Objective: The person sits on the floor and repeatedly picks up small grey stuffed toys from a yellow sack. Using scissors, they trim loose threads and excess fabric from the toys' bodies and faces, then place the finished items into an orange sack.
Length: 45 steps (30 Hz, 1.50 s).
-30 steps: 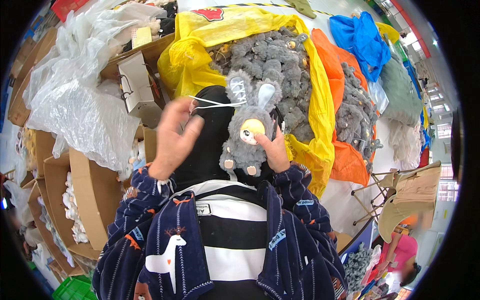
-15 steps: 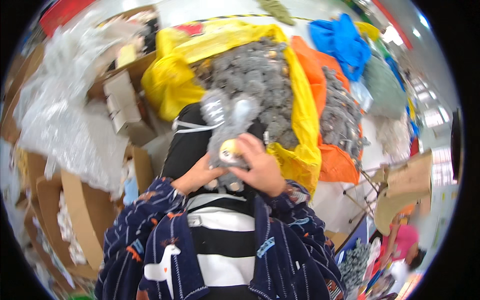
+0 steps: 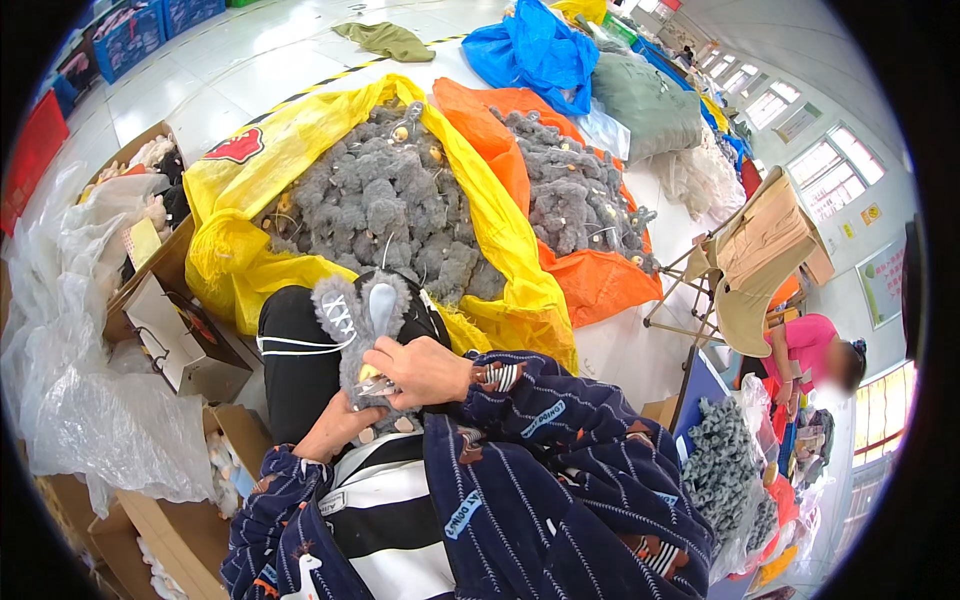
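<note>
A grey fluffy plush toy [image 3: 346, 348] with long ears lies on my lap, one ear stitched with white crosses and the other lined in smooth pale grey. A white strap trails from it to the left. My left hand [image 3: 338, 428] grips its lower body, thumb on the front. With bent fingers, my right hand [image 3: 428, 370] closes over the toy's yellow face, covering most of it. A small silvery thing [image 3: 376, 387] shows under the right fingers; its kind is unclear.
Ahead lie a yellow sack [image 3: 510, 270] and an orange sack [image 3: 600, 296], both full of grey plush toys. Clear plastic [image 3: 90, 370] and cardboard boxes [image 3: 190, 530] stand at left. A folding chair [image 3: 750, 265] and a person in pink [image 3: 806, 345] are at right.
My view has swung to the right. My right hand has drawn its fingers in over the toy's face, and the silvery thing now shows. My left hand still holds the lower body.
</note>
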Tool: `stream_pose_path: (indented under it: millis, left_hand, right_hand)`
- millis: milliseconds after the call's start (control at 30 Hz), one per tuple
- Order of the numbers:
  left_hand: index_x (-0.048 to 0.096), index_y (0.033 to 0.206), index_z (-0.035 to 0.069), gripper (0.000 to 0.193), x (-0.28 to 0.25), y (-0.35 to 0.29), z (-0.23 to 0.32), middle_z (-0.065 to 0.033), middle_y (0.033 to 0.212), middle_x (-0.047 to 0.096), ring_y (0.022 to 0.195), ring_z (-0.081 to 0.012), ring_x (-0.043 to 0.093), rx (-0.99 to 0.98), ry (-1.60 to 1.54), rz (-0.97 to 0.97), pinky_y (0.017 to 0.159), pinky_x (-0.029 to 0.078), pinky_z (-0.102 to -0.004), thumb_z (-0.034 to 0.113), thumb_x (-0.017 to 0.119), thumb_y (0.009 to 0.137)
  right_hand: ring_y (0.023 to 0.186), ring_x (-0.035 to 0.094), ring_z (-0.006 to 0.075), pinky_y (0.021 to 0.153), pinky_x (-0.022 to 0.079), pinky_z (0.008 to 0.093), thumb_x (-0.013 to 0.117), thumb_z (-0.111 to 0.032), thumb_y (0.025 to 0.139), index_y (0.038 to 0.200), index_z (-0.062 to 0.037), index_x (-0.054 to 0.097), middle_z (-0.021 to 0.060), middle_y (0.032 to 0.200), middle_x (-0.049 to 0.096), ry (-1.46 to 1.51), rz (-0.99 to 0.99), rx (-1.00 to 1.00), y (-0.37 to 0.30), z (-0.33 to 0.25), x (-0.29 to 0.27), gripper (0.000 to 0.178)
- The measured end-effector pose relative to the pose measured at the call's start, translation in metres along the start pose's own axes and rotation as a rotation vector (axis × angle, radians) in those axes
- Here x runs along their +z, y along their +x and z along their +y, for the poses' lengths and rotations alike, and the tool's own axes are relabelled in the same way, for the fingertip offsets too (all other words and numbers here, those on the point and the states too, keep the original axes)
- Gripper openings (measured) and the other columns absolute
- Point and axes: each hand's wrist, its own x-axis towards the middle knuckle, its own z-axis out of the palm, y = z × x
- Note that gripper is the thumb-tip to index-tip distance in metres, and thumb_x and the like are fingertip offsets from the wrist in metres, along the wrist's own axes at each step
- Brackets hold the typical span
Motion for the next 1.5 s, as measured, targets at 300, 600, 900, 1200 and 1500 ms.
stream_pose_path:
  millis: [300,600,900,1200,1500]
  left_hand:
    - [0.057,0.101,0.002,0.031,-0.002,0.003,-0.003,-0.0026,0.091,0.059,0.082,-0.0106,0.053,0.019,0.138,0.011,0.073,0.044,-0.0263,0.014,0.061,0.073]
    - [0.050,0.112,0.000,0.035,0.000,0.008,-0.015,-0.0046,0.101,0.058,0.092,-0.0113,0.052,0.346,-0.168,0.218,0.083,0.041,-0.0262,0.012,0.059,0.081]
    - [0.048,0.114,-0.002,0.040,-0.001,0.010,-0.016,-0.0075,0.106,0.058,0.096,-0.0119,0.051,0.411,0.034,0.164,0.086,0.040,-0.0276,0.013,0.062,0.080]
    - [0.051,0.112,0.000,0.031,0.004,0.011,-0.010,-0.0034,0.104,0.057,0.094,-0.0101,0.052,0.361,-0.284,0.264,0.083,0.041,-0.0250,0.014,0.057,0.085]
    - [0.042,0.120,0.001,0.040,-0.007,0.008,-0.003,-0.0059,0.109,0.053,0.098,-0.0121,0.050,0.397,-0.458,0.222,0.085,0.041,-0.0263,0.013,0.057,0.085]
  right_hand:
    - [0.069,0.058,0.0315,0.058,0.047,0.0370,0.068,-0.027,0.060,0.092,-0.0043,0.053,0.0141,0.083,0.055,0.107,-0.136,-0.071,0.018,0.019,0.003,0.042]
    - [0.071,0.051,0.0059,0.063,0.040,0.0183,0.063,-0.004,0.075,0.090,-0.0027,0.060,-0.0006,0.082,0.057,0.861,0.694,0.508,-0.004,0.003,0.031,0.015]
    - [0.074,0.056,0.0099,0.067,0.045,0.0232,0.065,-0.010,0.077,0.095,0.0016,0.059,0.0030,0.088,0.060,1.435,0.747,0.667,0.011,0.032,0.025,0.022]
    - [0.069,0.053,0.0067,0.062,0.042,0.0202,0.062,-0.011,0.080,0.098,0.0017,0.058,0.0005,0.083,0.060,1.041,0.842,0.598,0.015,0.009,0.034,0.022]
    - [0.053,0.055,0.0156,0.049,0.043,0.0259,0.070,-0.015,0.070,0.091,-0.0054,0.061,0.0063,0.069,0.059,0.361,0.260,0.212,-0.016,-0.009,0.011,0.025]
